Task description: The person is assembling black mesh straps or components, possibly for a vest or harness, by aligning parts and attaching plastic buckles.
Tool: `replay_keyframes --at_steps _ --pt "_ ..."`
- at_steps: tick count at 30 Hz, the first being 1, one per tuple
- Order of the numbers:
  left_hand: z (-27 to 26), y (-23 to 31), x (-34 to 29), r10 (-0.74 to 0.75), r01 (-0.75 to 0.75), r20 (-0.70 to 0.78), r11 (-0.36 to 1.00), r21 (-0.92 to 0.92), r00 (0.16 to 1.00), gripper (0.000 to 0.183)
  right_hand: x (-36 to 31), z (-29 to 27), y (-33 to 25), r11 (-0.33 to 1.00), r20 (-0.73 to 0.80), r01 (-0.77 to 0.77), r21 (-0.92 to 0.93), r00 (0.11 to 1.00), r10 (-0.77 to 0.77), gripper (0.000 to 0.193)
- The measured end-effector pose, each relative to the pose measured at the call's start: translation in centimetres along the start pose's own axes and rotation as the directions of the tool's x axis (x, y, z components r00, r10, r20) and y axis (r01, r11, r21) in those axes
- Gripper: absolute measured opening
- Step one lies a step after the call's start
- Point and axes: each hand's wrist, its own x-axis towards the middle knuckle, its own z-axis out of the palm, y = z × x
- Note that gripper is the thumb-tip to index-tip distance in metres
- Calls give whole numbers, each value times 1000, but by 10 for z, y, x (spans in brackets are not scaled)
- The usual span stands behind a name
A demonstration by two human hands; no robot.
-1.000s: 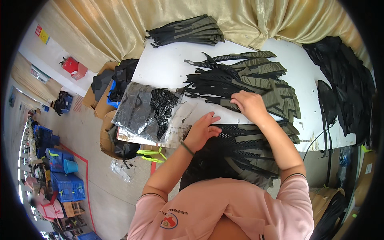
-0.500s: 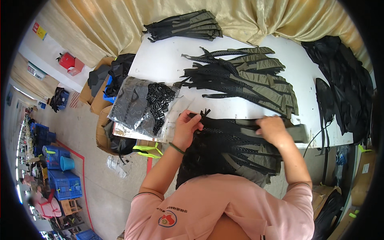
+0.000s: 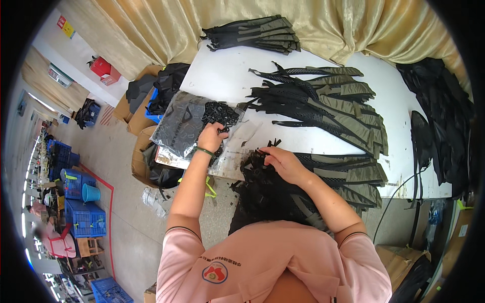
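Observation:
My left hand (image 3: pixel 211 138) reaches into a heap of black plastic buckles (image 3: pixel 221 112) lying on a clear plastic bag (image 3: pixel 177 121). Its fingers are closed around a small black buckle. My right hand (image 3: pixel 284 162) pinches the narrow black end of a shoulder strap at the table's near edge; the fingertips partly hide that end. Below and beside it, a bunch of black mesh and olive-grey straps (image 3: pixel 348 175) hangs over the edge onto my lap. Another fanned row of such straps (image 3: pixel 328 103) lies farther back on the white table.
A stack of straps (image 3: pixel 255 33) lies at the table's far edge by a gold curtain (image 3: pixel 353 25). Black fabric pieces (image 3: pixel 439 121) are heaped at the right. Cardboard boxes (image 3: pixel 144 169) stand left of the table. Blue crates (image 3: pixel 85 218) and a person sit farther left.
My left hand has gone from the strap ends to the buckle heap. My right hand has slid left along the straps to their narrow ends. The view has shifted slightly.

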Motion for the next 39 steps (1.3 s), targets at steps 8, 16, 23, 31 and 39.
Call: replay_keyframes --at_steps 8,16,23,31,39 --pt "12 -10 17 66 -65 -30 997 47 997 24 6 2 10 998 44 50 -50 998 -47 18" --pt "-27 99 -39 -69 393 400 -92 -915 914 11 8 -16 -2 928 -62 -199 316 971 229 16" --pt "5 124 -76 300 576 498 -532 -621 814 18 0 -24 -2 840 -15 -167 517 979 204 14" --pt "12 139 -82 373 653 543 -528 -542 752 21 -9 -25 2 842 80 -178 510 984 160 14" --pt "17 137 -85 315 672 613 -520 -527 725 19 -10 -33 -1 981 -5 9 196 1000 -9 10"
